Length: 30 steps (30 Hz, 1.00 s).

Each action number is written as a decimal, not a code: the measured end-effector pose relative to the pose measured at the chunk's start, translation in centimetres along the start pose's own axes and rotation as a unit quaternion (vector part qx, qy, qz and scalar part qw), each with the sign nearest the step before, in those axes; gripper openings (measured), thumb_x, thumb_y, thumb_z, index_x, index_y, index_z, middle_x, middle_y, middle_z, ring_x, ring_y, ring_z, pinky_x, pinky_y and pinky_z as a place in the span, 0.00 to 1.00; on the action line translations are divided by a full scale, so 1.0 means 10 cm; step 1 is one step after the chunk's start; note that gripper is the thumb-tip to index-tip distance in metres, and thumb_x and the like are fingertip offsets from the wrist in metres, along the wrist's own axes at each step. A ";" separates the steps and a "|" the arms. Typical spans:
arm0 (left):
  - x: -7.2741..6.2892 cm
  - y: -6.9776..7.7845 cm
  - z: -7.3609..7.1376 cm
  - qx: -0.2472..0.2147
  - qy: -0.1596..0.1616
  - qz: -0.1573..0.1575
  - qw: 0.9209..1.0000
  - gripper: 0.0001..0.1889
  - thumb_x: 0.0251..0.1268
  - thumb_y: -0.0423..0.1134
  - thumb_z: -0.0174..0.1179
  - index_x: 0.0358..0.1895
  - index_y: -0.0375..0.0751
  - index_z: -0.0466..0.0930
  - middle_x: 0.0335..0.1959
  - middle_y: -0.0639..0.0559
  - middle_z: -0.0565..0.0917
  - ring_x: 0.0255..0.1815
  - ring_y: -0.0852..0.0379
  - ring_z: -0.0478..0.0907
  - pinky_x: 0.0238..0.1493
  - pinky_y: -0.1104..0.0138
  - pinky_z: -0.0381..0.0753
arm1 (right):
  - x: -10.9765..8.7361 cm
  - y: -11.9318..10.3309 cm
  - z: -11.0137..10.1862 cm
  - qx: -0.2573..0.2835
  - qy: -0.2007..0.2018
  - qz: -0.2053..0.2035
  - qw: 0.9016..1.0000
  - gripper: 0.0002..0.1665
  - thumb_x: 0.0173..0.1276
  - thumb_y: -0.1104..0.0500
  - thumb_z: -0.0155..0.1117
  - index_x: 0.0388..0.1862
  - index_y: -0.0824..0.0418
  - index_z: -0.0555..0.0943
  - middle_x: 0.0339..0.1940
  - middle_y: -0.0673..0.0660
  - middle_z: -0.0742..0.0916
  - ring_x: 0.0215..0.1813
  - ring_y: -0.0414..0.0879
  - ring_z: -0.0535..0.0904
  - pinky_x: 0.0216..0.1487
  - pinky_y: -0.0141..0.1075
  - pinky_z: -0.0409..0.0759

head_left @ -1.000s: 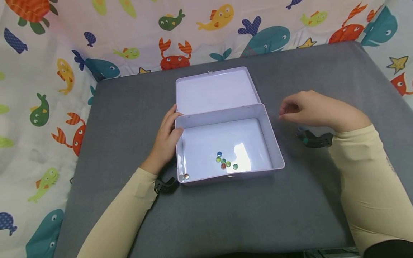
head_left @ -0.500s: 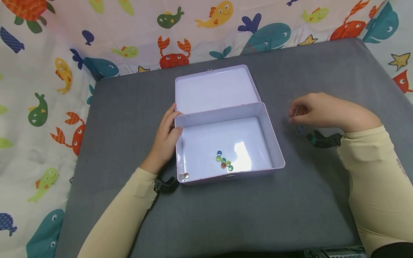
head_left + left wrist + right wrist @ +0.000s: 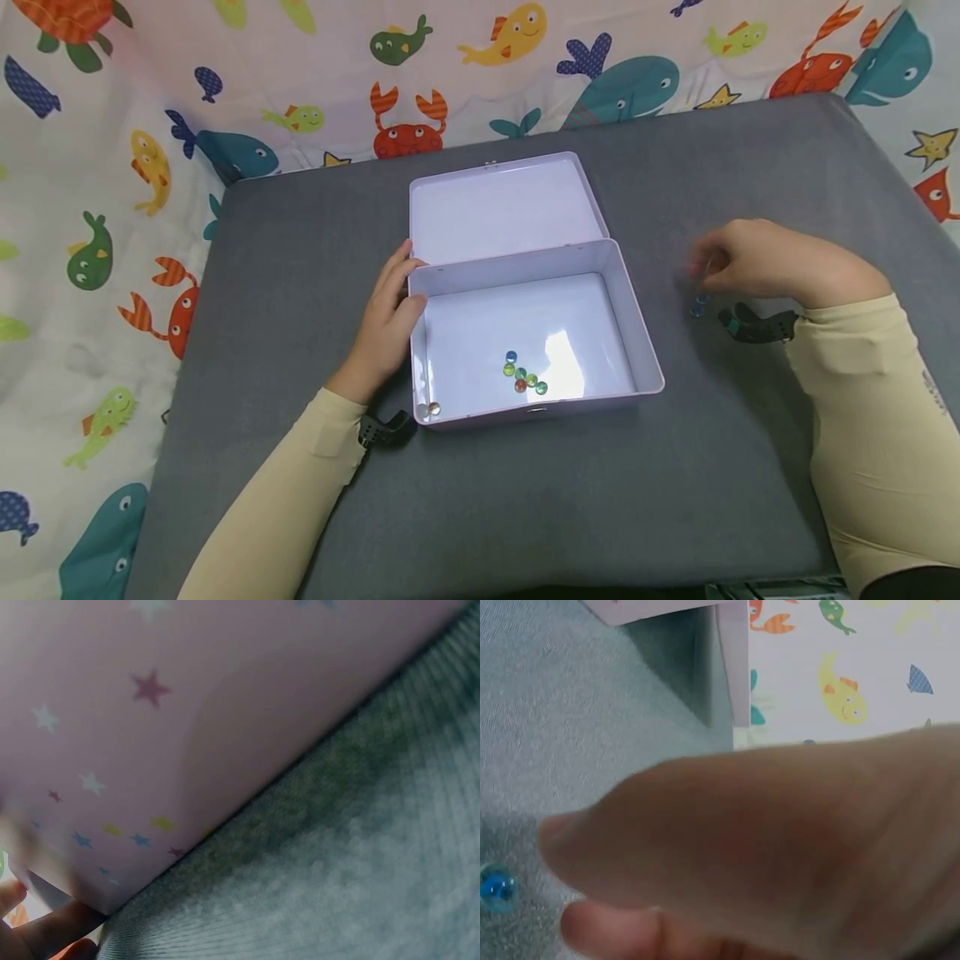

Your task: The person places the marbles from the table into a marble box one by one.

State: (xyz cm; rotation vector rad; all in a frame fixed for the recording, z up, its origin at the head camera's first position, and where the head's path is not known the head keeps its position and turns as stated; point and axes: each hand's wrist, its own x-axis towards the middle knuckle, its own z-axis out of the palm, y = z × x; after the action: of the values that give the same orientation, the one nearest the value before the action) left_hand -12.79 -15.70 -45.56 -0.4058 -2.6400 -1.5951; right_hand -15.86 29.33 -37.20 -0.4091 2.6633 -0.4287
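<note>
A pale lilac lidded box (image 3: 637, 333) lies open on the grey table, its lid (image 3: 502, 208) folded back. Several coloured glass marbles (image 3: 521, 386) sit together on its floor, and more marbles (image 3: 433, 408) are in the front left corner. My left hand (image 3: 378, 342) grips the box's left wall, thumb over the rim and fingers along the outside. To the right of the box, my right hand (image 3: 772, 262) is low over the table with fingers loosely bent, blurred at the tips. Right by those fingertips are blue marbles (image 3: 697, 308); one blue marble (image 3: 496, 888) shows beside the thumb in the right wrist view.
Curtains printed with sea animals (image 3: 408, 137) hang behind and to the left of the table (image 3: 525, 508). The box's outer wall carries small stars (image 3: 152, 688). Dark wrist straps (image 3: 386, 431) circle both wrists.
My right hand has moved rightward, away from the box, and blue marbles on the table now show more fully. One green marble in the box has rolled slightly left. My left hand stays put.
</note>
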 end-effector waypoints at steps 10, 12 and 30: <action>0.01 -0.01 -0.01 0.000 0.001 0.004 1.000 0.22 0.73 0.40 0.45 0.66 0.40 0.74 0.87 0.51 0.51 0.85 0.50 0.52 0.77 0.39 0.61 | 0.03 0.06 0.04 0.004 -0.025 0.047 0.999 0.06 0.61 0.65 0.68 0.38 0.65 0.85 0.36 0.60 0.88 0.37 0.55 0.80 0.35 0.47 0.78; 0.01 -0.01 -0.01 -0.001 0.002 0.005 1.000 0.22 0.73 0.40 0.45 0.65 0.40 0.74 0.87 0.51 0.52 0.85 0.50 0.52 0.76 0.39 0.61 | 0.04 0.05 0.05 0.005 -0.025 0.048 0.999 0.06 0.61 0.66 0.68 0.37 0.65 0.85 0.35 0.59 0.87 0.37 0.55 0.79 0.34 0.46 0.76; 0.02 -0.05 0.00 -0.010 0.006 0.006 1.000 0.21 0.73 0.40 0.46 0.65 0.42 0.75 0.86 0.56 0.53 0.85 0.53 0.52 0.78 0.42 0.60 | 0.09 0.08 0.16 -0.002 -0.012 0.033 0.999 0.03 0.52 0.66 0.70 0.27 0.61 0.85 0.24 0.53 0.82 0.30 0.50 0.74 0.30 0.42 0.70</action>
State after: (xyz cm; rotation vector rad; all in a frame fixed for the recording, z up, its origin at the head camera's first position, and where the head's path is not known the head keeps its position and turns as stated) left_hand -13.12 -15.84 -45.95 -0.4105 -2.6111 -1.6166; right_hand -16.10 29.33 -39.19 -0.3239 2.6468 -0.3953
